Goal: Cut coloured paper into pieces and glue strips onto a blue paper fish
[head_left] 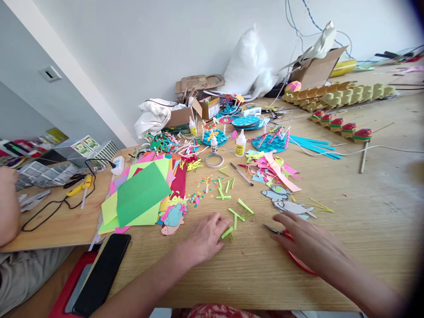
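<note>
My left hand [209, 236] rests low over the wooden table, its fingers at small light-green paper pieces [227, 233]; whether it pinches one is hidden. More green folded strips [245, 206] lie just beyond it. On the right, my right hand [298, 232] hovers with fingers apart above red-handled scissors [300, 261], whose blades point left and are closed. It does not grip them visibly. Grey paper fish [293, 207] lie just beyond that hand. Coloured paper fish [174, 219] are left of my left hand.
Stacked coloured paper [142, 194] and a black phone [102, 274] are on the left. Glue bottles [240, 143], a tape roll [214, 160], a pen [241, 174] and paper scraps [274, 168] stand or lie farther back. Another person's arm [8, 207] is at the far left.
</note>
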Available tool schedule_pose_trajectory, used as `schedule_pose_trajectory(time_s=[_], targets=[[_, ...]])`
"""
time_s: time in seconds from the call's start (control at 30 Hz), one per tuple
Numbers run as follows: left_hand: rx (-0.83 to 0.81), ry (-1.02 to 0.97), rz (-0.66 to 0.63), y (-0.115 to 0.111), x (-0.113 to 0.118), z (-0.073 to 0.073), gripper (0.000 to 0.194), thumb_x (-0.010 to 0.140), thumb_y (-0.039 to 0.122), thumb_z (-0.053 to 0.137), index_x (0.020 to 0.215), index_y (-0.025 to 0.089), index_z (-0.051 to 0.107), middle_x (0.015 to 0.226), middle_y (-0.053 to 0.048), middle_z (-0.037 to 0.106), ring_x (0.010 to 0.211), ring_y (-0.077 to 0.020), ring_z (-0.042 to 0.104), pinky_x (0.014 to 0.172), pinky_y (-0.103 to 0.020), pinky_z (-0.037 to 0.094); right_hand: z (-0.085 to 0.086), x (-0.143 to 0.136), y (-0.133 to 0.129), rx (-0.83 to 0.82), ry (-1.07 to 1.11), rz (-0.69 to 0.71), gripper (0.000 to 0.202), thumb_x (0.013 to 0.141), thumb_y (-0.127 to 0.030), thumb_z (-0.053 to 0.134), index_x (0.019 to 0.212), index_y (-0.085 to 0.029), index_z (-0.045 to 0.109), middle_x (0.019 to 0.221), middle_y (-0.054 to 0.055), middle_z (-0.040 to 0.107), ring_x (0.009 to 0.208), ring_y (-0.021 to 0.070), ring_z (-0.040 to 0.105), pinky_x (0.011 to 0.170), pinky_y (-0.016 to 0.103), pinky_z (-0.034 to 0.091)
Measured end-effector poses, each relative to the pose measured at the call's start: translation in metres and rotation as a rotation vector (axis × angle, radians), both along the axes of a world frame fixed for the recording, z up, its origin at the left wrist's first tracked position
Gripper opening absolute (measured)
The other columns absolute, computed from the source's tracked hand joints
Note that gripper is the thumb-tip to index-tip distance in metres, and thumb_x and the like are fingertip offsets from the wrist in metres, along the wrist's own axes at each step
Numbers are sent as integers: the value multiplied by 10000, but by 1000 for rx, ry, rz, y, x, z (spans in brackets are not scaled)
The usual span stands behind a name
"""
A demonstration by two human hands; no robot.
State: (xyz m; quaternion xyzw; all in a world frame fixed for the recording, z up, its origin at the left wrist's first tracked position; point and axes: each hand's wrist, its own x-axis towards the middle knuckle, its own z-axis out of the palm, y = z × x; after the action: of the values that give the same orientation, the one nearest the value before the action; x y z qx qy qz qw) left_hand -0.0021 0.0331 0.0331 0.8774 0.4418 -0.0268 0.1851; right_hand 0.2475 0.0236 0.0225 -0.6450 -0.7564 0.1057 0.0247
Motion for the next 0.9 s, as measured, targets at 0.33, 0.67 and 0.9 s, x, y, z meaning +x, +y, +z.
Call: schedule_pose_trajectory(time_s=[0.33, 0.67, 0.9], targets=[[147, 118, -17, 17, 22, -19, 205, 811, 144, 335, 936, 201, 488, 941, -40, 506, 738, -160, 549, 608, -255, 438, 2, -69, 50, -115, -76, 185, 157, 757, -181, 445, 868, -155, 554, 891, 95, 593, 760, 224, 613, 536, 256, 354], [35, -173, 146, 33, 18, -25, 153, 773, 108, 396, 815, 175, 526, 818, -26, 589, 789, -150, 544, 685, -236, 403, -3, -68, 52, -117, 23, 226, 172, 770, -157, 390, 766, -172, 561, 810, 67, 643, 728, 172, 590, 542, 238, 296], [-18, -284, 186, 35, 18, -25, 246, 755, 75, 391, 938, 196, 503, 895, -14, 594, 843, -142, 541, 736, -246, 413, -3, -64, 57, -157, 95, 240, 132, 725, -158, 439, 713, -177, 569, 734, 37, 636, 678, 149, 563, 537, 220, 288]])
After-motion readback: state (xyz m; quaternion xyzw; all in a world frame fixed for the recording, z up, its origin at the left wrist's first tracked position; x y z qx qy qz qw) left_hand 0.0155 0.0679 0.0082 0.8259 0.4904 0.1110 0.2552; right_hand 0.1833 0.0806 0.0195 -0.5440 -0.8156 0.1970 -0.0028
